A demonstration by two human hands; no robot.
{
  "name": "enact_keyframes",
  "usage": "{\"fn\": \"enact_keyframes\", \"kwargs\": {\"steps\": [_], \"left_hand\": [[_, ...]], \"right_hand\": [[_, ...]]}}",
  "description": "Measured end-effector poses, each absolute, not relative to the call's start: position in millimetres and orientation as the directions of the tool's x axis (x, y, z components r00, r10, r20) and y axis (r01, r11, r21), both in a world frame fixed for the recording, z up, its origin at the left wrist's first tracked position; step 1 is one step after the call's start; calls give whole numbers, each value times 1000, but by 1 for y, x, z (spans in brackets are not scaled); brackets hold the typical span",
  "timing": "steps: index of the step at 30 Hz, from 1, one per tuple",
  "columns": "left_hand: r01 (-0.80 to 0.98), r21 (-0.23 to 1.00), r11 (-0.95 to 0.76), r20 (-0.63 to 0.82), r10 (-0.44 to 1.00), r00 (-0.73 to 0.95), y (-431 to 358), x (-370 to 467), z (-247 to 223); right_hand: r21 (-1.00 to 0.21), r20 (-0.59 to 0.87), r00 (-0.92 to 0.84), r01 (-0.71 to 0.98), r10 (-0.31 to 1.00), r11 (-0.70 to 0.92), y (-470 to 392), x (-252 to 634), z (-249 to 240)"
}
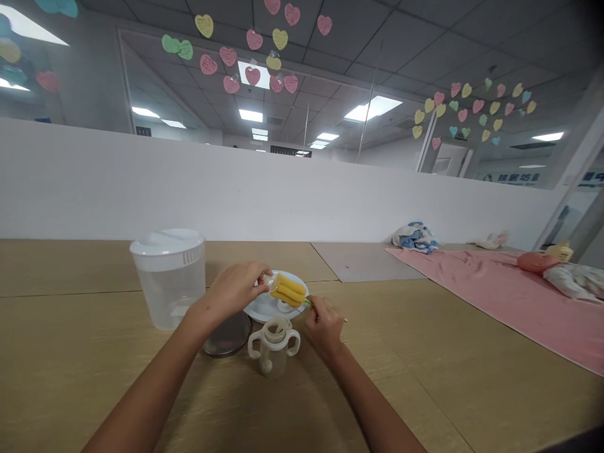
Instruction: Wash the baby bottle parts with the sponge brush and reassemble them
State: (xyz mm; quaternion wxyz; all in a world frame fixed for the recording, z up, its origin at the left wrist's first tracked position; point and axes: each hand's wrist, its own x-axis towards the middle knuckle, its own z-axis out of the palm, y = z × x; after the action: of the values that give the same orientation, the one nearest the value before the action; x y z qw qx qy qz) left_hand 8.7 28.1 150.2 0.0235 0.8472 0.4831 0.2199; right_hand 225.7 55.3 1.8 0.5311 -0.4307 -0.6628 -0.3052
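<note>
My right hand [325, 322] is closed around the thin green handle of a sponge bottle brush [289, 290] with a yellow head. Between the fingers of my left hand [238, 286] is a small clear piece [270, 282], perhaps a bottle nipple or cap; I cannot tell which. The brush's tip meets this clear piece. Below the brush, a baby bottle [274, 349] with two side handles stands upright and uncapped on the table. Behind it lies a white plate [257, 313] with a small white ring [284, 306] on it, partly covered by the brush.
A clear bucket [160, 296] with a white lid [167, 242] stands at left. Beside it a dark round tray [227, 336] is partly hidden by my left arm. At right are a pink cloth [491, 296], a bundled blue-and-white cloth [415, 238] and a grey mat [365, 261]. A white wall [264, 201] runs behind.
</note>
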Motion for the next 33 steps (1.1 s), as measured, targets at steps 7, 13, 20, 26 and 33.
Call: {"fn": "enact_keyframes", "kwargs": {"steps": [7, 13, 20, 26, 33], "left_hand": [[798, 272, -537, 330, 832, 447, 29, 9, 150], [793, 279, -541, 313, 832, 457, 26, 8, 151], [809, 217, -546, 297, 827, 478, 23, 10, 153], [800, 216, -560, 313, 816, 487, 17, 12, 159], [801, 212, -560, 308, 816, 489, 21, 14, 158]], "right_hand": [[-43, 968, -73, 893, 239, 448, 55, 225, 2], [-29, 972, -82, 890, 221, 455, 54, 225, 3], [-34, 975, -77, 877, 210, 479, 55, 225, 2], [-41, 974, -68, 886, 218, 462, 54, 224, 4], [-33, 977, -73, 877, 200, 479, 55, 224, 4]]}}
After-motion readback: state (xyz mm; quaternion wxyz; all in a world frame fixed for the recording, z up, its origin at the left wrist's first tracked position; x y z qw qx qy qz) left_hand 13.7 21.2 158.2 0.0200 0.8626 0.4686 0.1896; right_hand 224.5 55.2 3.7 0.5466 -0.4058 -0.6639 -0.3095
